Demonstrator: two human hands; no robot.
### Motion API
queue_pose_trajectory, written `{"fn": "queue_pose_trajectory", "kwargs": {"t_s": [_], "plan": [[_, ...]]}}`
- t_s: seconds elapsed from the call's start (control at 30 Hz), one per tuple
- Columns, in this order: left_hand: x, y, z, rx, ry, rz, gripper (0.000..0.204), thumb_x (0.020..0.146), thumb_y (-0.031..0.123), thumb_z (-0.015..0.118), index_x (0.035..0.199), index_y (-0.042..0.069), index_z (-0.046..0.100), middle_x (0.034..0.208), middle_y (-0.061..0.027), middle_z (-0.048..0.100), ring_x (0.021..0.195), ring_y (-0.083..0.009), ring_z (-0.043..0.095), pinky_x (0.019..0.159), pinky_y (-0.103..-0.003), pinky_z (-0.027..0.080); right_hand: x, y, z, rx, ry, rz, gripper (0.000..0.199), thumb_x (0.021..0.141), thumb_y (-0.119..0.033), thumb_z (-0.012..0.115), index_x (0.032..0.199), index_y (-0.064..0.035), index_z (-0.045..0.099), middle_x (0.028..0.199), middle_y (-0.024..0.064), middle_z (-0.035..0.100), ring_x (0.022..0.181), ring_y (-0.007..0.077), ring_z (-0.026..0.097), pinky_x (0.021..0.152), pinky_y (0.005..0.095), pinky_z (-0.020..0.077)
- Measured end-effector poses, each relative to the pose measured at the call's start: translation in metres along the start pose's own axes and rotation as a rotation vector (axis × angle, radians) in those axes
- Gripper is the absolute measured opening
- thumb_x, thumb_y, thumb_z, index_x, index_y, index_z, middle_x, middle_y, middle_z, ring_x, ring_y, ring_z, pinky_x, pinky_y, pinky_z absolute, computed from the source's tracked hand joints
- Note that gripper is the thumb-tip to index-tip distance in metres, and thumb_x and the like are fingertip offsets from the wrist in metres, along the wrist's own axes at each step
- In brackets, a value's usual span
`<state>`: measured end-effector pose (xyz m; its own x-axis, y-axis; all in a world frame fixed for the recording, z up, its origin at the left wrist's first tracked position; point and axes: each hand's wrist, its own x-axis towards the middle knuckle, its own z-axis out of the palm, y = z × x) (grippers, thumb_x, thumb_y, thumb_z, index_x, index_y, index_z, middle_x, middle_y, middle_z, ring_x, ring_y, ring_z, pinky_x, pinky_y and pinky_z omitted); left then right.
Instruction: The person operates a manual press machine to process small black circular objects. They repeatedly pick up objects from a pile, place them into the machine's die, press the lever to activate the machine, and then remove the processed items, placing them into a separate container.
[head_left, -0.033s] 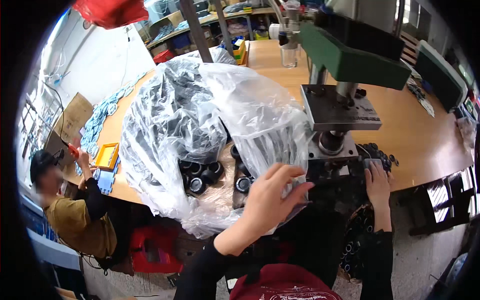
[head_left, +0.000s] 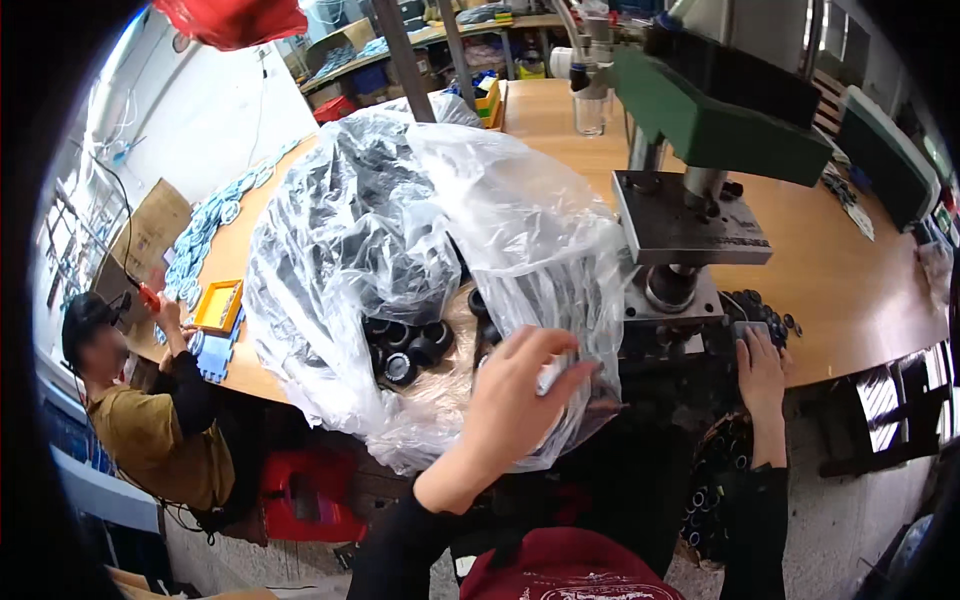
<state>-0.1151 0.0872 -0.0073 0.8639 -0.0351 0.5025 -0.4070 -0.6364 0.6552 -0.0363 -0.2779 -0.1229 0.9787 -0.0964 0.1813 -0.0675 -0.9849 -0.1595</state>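
My left hand is over the front right of a big clear plastic bag, its fingers curved and the thumb held apart. A pale patch shows between thumb and fingers; whether it is bag film or a part I cannot tell. Black round wheel-like parts lie in the bag's opening, beside brown wrapping. To the right stands a green press with a steel plate above a round die. My right hand rests with its fingers flat on a small grey block beside the press base.
Small black rings are heaped behind my right hand. Below it, a container of dark rings stands near the floor. At the left, another person works beside a yellow tray and pale blue rings. A red stool stands below.
My left hand has drawn a little left, away from the press. My right hand stays on the grey block. The whole view has shifted slightly.
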Motion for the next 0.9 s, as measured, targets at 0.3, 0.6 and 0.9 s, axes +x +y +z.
{"fn": "queue_pose_trajectory", "kwargs": {"t_s": [0.3,0.6,0.9], "plan": [[-0.05,-0.145,-0.059,0.778,-0.035,-0.371,0.058,0.075,0.026,0.078,0.123,0.005,0.053,0.108,-0.0179,0.057,0.101,-0.0367,0.054,0.088,-0.044,0.043,-0.033,-0.022,-0.004,0.44,0.245,-0.11,0.049,0.102,-0.036,0.043,0.143,-0.0089,0.045,0.148,0.0116,0.043,0.136,0.0264,0.038,0.112,0.0409,0.0195],[-0.033,-0.026,-0.045,-0.435,-0.143,-0.35,0.069,0.075,-0.007,0.074,0.136,0.001,0.042,0.123,-0.0067,0.047,0.103,-0.0142,0.058,0.087,-0.027,0.051,-0.005,-0.126,-0.071,0.61,0.398,-0.233,0.054,0.083,-0.04,0.072,0.122,-0.0047,0.058,0.121,0.0122,0.057,0.117,0.0282,0.05,0.099,0.043,0.0334],[0.004,0.023,-0.001,-0.528,-0.21,-0.242,0.058,0.074,0.008,0.082,0.125,-0.002,0.056,0.115,-0.0086,0.057,0.103,-0.014,0.061,0.09,-0.028,0.05,0.023,-0.163,-0.067,0.548,0.416,-0.271,0.052,0.075,-0.036,0.078,0.113,-0.0051,0.06,0.106,0.0137,0.061,0.101,0.0333,0.058,0.089,0.0425,0.0408]]}}
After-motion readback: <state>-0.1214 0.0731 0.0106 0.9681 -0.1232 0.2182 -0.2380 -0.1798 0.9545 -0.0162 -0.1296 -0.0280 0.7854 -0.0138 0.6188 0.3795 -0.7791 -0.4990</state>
